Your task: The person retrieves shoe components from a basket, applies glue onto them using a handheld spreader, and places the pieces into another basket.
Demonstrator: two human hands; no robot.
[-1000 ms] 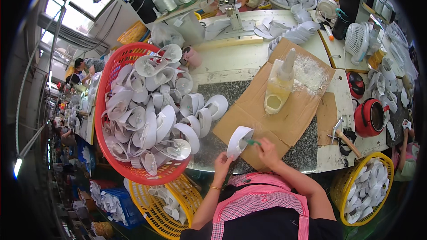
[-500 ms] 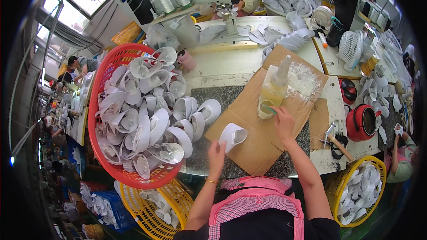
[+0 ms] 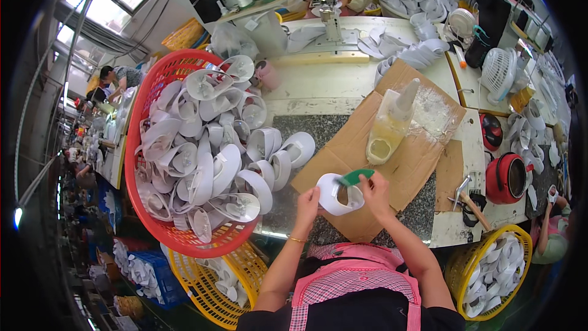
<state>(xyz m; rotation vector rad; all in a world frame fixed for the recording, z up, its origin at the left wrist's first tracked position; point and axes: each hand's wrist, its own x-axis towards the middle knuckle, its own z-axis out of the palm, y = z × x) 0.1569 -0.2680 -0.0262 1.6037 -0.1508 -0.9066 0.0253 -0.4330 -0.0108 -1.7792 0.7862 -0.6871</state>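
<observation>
Between my hands, over the near edge of the cardboard, is a white looped piece (image 3: 329, 199), like a slipper upper, its opening facing up. My left hand (image 3: 308, 203) pinches its left side. My right hand (image 3: 375, 195) grips a green-handled brush (image 3: 355, 178) held over the loop's opening; its tip dips toward the inner face, and I cannot tell if it touches. Beyond lies a clear plastic bottle (image 3: 391, 124) with a cut opening and yellowish liquid inside, resting on the cardboard (image 3: 334, 150). At my left, a red basket (image 3: 130, 165) is heaped with similar white pieces (image 3: 214, 104).
Yellow baskets of white pieces stand below the table at left (image 3: 196, 291) and right (image 3: 528, 239). A hammer (image 3: 473, 205) and a red pot (image 3: 503, 179) lie to the right. A sewing machine (image 3: 331, 21) stands at the back, with another person's hand beside it.
My right hand has drawn the brush out of the bottle's opening and brought it to the white piece. My left hand has lifted and turned the piece so its opening faces up.
</observation>
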